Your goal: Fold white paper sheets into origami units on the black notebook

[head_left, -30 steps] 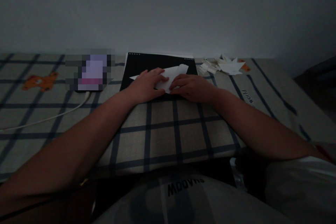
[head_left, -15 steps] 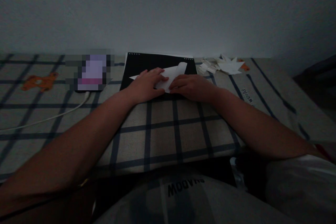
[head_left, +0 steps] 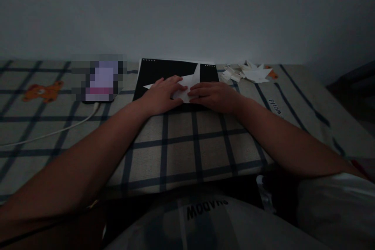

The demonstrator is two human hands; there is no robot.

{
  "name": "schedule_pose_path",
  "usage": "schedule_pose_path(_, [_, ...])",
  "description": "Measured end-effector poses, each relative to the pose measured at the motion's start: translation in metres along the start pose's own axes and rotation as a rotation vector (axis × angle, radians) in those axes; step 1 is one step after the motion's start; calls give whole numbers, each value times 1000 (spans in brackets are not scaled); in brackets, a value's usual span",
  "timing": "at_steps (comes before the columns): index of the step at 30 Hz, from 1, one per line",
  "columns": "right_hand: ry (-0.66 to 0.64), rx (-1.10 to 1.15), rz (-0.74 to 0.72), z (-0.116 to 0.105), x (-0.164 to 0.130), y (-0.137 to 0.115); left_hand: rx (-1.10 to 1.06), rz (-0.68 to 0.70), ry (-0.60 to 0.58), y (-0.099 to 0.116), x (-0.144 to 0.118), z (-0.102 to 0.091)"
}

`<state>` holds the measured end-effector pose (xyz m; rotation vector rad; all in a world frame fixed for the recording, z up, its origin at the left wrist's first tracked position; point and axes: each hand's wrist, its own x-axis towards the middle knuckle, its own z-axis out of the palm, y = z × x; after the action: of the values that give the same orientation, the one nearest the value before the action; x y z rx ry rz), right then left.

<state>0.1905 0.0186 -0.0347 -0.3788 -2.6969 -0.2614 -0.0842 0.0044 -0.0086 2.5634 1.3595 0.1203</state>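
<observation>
Head view, only one, dim light. Both hands down on a white sheet of paper (head_left: 189, 82) that lies on a black board (head_left: 158, 72), which sits on a checked cloth (head_left: 181, 144) at the far side, close to the wall (head_left: 187, 8). Left hand (head_left: 162, 94) lies palm down on the left part of the paper, fingers (head_left: 172, 81) loosely spread and flat, pressing the sheet, not wrapped round anything. Right hand (head_left: 215, 95) sits just beside it on the right, fingers (head_left: 199, 90) close together and pointing left, tips on the paper near the left hand's fingertips; whether they pinch an edge or just press it, cannot tell. One flap of the paper stands up in a point between the two hands, toward the board's far edge; a thin white corner pokes out left of the left hand. Rest of the sheet is hidden under the hands. Right of the board, on the cloth, a small heap of white paper pieces (head_left: 249, 73), a pointed star-like shape among them, well apart from the hands. Left of the board a blurred-out rectangular thing (head_left: 99, 80) with a white cable (head_left: 52, 133) running from it toward the left edge. Orange bear print (head_left: 39, 90) on the cloth far left. Both forearms are stretched out across the cloth. Near edge of the frame: light fabric with dark printed letters (head_left: 206, 209).
</observation>
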Motion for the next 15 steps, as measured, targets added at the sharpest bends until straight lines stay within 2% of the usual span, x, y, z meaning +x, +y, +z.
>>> schedule_pose_path(6, [13, 23, -15, -1, -1, 1, -12, 8, 12, -2, 0, 1])
schedule_pose_path(11, [77, -66, 7, -7, 1, 1, 0, 16, 19, -1, -1, 2])
schedule_pose_path(15, [27, -41, 62, -10, 0, 6, 37, 30, 53, 0, -4, 4])
